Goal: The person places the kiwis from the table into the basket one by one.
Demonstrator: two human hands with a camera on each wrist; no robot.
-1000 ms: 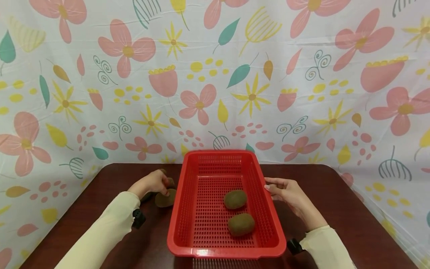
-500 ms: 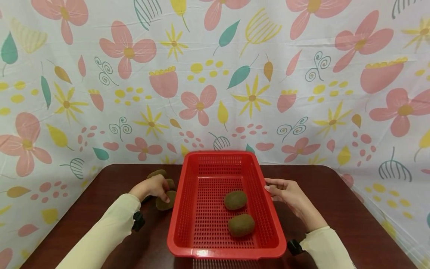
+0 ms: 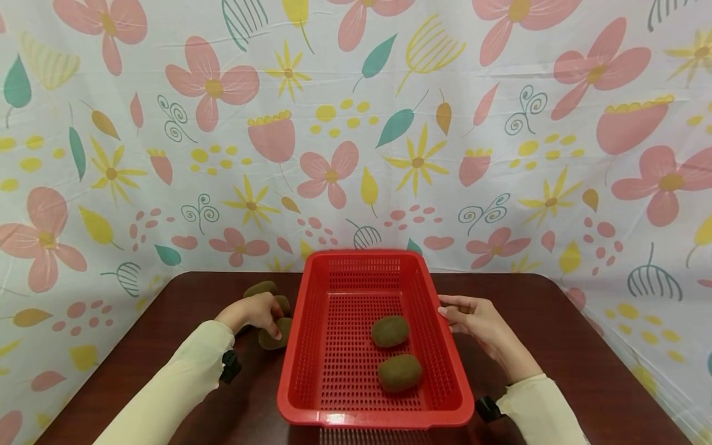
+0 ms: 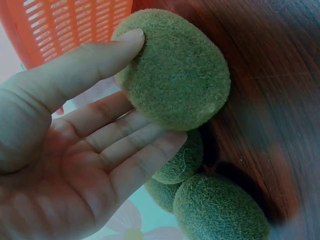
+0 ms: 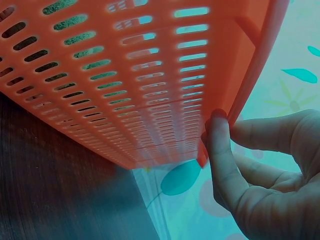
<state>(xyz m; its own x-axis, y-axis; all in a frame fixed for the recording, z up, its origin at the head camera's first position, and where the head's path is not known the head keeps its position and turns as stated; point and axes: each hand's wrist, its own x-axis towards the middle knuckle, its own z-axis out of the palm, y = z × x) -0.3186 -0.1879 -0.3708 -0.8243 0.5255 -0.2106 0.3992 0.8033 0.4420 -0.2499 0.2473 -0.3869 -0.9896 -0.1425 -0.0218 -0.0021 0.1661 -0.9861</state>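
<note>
tabletop (image 3: 584, 346): dark wood, carries all; the basket sits mid-way across it.
basket (image 3: 356, 414): red, slotted, the landmark; 2 kiwis (image 3: 390, 330) lie inside it, toward its right wall.
right hand (image 3: 473, 321): at the basket's right rim, fingers (image 5: 222, 150) loosely curled, tips pressed on the rim edge; a firmer pinch there would likely steady the basket best.
left hand (image 3: 253, 311): just left of the basket, thumb and fingers (image 4: 125, 150) pinching 1 kiwi (image 4: 175, 70) that rests on the tabletop.
grip advice: hold the fuzzy fruit snug across its wide middle, not hard, and lift it clear above the rim so it cannot knock the wall.
loose kiwis (image 4: 220, 210): 3 more, clustered behind the held one.
views: the left wrist shows the pinch and hidden cluster; the head view alone shows the basket's contents; the right wrist shows the rim contact.
</note>
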